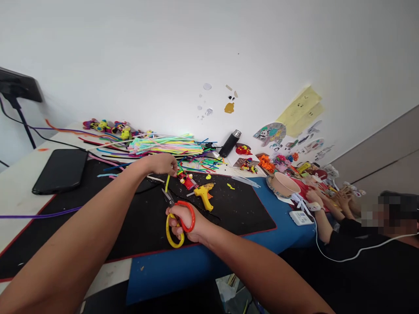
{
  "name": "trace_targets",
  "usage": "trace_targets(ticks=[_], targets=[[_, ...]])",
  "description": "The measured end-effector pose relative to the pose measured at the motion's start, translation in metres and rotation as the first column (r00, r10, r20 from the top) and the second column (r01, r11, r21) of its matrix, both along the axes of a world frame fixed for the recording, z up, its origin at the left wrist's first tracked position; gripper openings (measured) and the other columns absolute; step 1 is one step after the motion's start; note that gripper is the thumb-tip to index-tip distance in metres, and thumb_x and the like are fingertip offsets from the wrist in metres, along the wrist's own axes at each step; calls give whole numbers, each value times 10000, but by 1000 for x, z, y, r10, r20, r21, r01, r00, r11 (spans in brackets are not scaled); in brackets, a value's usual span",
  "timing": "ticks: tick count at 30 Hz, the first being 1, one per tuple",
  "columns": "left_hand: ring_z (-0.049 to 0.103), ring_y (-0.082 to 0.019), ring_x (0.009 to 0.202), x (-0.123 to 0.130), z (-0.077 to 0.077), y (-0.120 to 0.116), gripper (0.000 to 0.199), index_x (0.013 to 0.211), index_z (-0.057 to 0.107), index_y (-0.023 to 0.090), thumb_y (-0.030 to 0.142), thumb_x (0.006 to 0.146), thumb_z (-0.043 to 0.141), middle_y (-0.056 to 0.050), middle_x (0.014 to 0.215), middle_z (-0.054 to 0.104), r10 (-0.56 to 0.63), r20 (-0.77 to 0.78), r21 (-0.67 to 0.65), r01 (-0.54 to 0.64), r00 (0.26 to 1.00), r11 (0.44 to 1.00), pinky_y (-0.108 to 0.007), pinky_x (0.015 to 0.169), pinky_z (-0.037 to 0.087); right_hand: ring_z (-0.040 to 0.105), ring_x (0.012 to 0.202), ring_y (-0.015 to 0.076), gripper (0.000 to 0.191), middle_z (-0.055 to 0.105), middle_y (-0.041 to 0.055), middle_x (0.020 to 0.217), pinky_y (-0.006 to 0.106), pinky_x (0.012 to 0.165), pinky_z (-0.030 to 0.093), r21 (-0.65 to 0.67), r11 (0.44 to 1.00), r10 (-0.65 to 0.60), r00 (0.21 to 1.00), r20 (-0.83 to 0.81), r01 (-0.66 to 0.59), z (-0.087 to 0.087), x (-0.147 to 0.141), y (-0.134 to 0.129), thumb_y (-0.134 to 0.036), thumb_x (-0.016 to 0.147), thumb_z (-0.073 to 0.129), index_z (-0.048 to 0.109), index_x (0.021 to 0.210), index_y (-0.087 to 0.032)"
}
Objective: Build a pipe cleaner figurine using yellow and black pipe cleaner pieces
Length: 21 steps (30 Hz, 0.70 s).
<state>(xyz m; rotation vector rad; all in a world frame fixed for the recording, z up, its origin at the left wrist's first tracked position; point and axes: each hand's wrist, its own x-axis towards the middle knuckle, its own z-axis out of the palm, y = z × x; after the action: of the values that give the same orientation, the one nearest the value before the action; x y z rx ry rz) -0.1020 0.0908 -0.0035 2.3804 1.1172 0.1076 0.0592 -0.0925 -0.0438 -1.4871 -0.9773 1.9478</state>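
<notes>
My left hand (163, 165) pinches a short yellow-green pipe cleaner (167, 183), which hangs down from the fingertips. In my right hand (190, 222) is a pair of scissors (169, 199) with one red and one yellow handle. Their blades point up and left, at the lower end of the pipe cleaner; whether they touch it I cannot tell. Just right of my left hand lies a small red figure (186, 180) with green and yellow parts. A yellow glue gun (205, 194) rests on the black mat (242, 213), right of the scissors.
Behind my hands lies a pile of colourful pipe cleaners (166, 146). A black phone (62, 171) is at the left, a black flask (230, 143) by the wall. To the right are a pink bowl (285, 184) and a co-worker (353, 231) with both hands over the table.
</notes>
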Motion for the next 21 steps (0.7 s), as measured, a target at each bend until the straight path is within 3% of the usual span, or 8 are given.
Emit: trace_targets(ticks=[10,21], targets=[[695,-259,805,6,-4,1,295,883,810,204,396,705,673,-59,871,805,-15,-12,10,15,1000,1000,-300,718,477,361,339,73,168,464,-103,529,191,391,327,-4,1000,13,1000,-19,-13,-2,0,1,-298,775,617,557,906,-212],[692,-262,813,11,-9,1,285,858,811,212,379,687,656,-55,874,804,-40,-27,1,40,999,999,-301,713,468,358,343,57,145,442,-103,503,181,389,219,24,1000,-7,1000,26,7,1,-3,-3,-305,807,653,571,843,-191]])
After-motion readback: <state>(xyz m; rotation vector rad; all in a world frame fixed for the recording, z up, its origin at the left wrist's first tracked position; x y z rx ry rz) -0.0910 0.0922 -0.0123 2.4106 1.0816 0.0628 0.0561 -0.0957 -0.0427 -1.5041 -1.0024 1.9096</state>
